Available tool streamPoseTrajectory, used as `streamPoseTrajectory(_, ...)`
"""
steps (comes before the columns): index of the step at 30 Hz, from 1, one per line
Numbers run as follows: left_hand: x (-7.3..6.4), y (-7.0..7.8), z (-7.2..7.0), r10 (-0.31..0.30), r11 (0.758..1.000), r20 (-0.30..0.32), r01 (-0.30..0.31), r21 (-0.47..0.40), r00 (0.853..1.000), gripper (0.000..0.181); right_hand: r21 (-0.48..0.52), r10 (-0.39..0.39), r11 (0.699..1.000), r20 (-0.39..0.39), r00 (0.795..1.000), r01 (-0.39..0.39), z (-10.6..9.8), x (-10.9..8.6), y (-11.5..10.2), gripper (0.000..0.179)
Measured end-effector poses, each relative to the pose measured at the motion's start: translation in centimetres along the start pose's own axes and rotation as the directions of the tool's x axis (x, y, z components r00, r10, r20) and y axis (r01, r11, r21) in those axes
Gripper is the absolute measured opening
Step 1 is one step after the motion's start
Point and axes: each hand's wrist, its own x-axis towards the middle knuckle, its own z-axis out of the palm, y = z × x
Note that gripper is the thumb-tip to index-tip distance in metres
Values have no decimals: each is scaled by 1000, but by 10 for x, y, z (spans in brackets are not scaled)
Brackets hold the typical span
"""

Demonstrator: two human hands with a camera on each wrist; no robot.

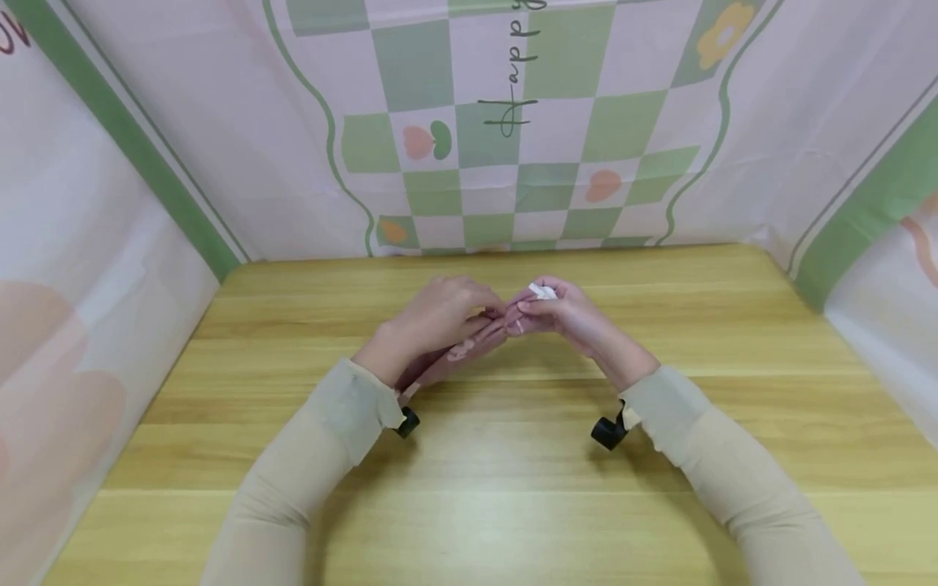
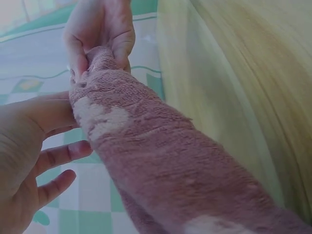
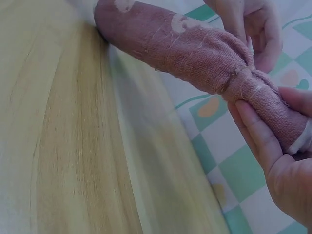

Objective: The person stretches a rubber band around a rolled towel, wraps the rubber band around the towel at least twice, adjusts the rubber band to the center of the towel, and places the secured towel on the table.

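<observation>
A dusky pink terry towel (image 1: 469,348) with pale patches is gathered into a long roll, slanting between the hands above the table. In the right wrist view the towel (image 3: 185,46) narrows at a tight cinch before its white-edged end. My right hand (image 1: 567,313) pinches that end between thumb and fingers. Beside the cinch, my left hand (image 1: 443,313) has its thumb and a fingertip at the cloth. The left wrist view shows this left hand (image 2: 24,151) with its other fingers spread apart from the roll. The towel's thick end hangs under the left wrist.
A wood-grain table (image 1: 498,505) lies beneath both arms. Behind it hangs a green-and-white checked cloth (image 1: 487,179), with printed cloth on both sides too. Small black devices (image 1: 608,433) stick out below the sleeve cuffs.
</observation>
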Motion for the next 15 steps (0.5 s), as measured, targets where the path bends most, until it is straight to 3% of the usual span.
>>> streamPoseTrajectory(4,0,0,-1,23,1000,4,-23,-5,1000,16,-9,2,1000,-7,1000,-2,1,1,-1,11)
streamPoseTrajectory(9,-2,2,-1,48,998,34,-50,45,998,13,-9,5,1000,-10,1000,-5,4,2,-1,18)
streamPoseTrajectory(15,-3,5,1,3,991,120,-19,136,993,8,-39,9,999,-7,1000,-10,8,2,-2,10)
